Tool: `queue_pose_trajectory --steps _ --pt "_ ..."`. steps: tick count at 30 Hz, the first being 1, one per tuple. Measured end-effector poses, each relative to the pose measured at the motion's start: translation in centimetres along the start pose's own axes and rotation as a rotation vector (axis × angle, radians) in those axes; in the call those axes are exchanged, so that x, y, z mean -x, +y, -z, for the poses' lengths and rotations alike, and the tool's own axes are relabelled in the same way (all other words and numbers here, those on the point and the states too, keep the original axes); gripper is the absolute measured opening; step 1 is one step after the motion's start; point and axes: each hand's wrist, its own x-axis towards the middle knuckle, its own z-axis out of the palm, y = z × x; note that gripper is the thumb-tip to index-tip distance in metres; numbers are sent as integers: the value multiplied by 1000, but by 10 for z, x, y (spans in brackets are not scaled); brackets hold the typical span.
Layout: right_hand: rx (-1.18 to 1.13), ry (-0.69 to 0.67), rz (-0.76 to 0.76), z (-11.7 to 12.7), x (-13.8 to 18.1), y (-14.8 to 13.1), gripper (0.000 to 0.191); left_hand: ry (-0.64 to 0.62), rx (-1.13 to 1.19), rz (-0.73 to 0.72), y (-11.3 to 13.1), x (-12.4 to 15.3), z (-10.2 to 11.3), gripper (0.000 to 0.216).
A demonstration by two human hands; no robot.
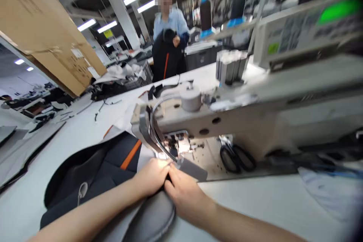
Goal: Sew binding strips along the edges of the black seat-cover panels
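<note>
Both hands meet just below the lit needle area of a sewing machine (177, 143). My left hand (151, 177) is closed, fingers pinching the edge of a dark padded fabric piece (113, 162) with an orange strip (131, 155). Against it, my right hand (188, 196) grips the same piece, its fingers curled at the edge. A grey padded part (154, 215) of the piece bulges below the hands. Beside the right fingers, a flat grey flap (193, 169) extends over the machine bed. My fingers hide the exact seam point.
Black-handled scissors (236, 157) lie on the machine bed. A control panel (300, 30) and thread cones (206, 15) stand behind. Loose black scraps (104, 106) lie on the white table (85, 121). Across the table, another person (170, 26) holds a dark piece. A cardboard box (48, 26) stands left.
</note>
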Motion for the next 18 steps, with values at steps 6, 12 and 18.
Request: queue_pose_trajectory --steps 6,12,18 --pt "260 629 152 -42 -13 16 24 44 -280 202 16 6 -6 36" --pt "356 647 103 -53 -8 22 27 77 -381 230 22 10 -10 39" --pt "479 394 174 -49 -3 40 24 112 -102 84 -8 9 -9 30"
